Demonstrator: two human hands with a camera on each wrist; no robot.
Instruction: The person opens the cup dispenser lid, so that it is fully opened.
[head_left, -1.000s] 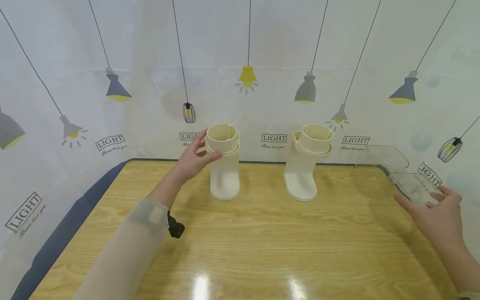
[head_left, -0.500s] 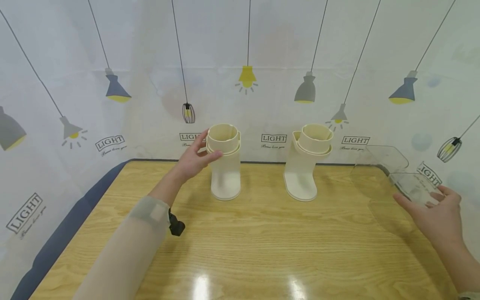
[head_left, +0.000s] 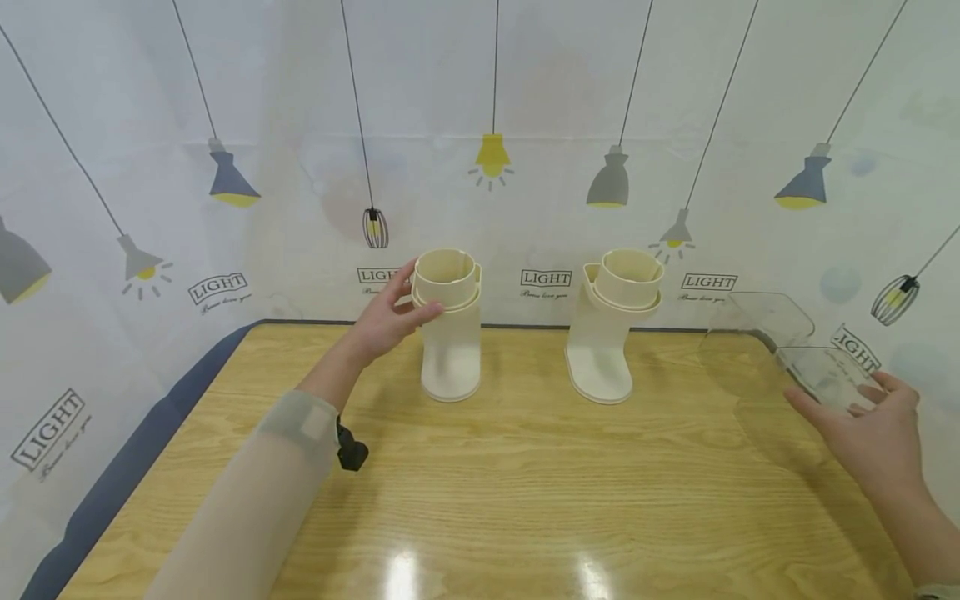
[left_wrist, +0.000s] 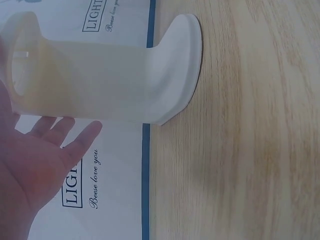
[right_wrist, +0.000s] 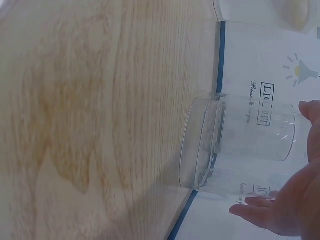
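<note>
In the head view a cream plastic stand point(head_left: 452, 354), with a round ring cup on top and a rounded foot, stands upright at the back of the table. My left hand point(head_left: 384, 323) holds its upper part from the left, thumb across the front below the ring. The left wrist view shows the other fingers point(left_wrist: 82, 142) at the side of the same stand. At the far right my right hand point(head_left: 877, 437) grips a clear plastic container point(right_wrist: 200, 145), thumb on one side and fingers on the other. Its see-through walls make its outline faint in the head view.
A second matching cream stand point(head_left: 600, 362) stands upright to the right of the first, between the two hands. Behind the wooden table point(head_left: 487, 492) rises a pale cloth backdrop point(head_left: 435, 100) printed with lamps, and dark blue cloth point(head_left: 127, 450) lines the table's left edge.
The left stand has shifted very slightly to the right under my left hand. My right hand and the clear container stay in place; the head view has moved a little.
</note>
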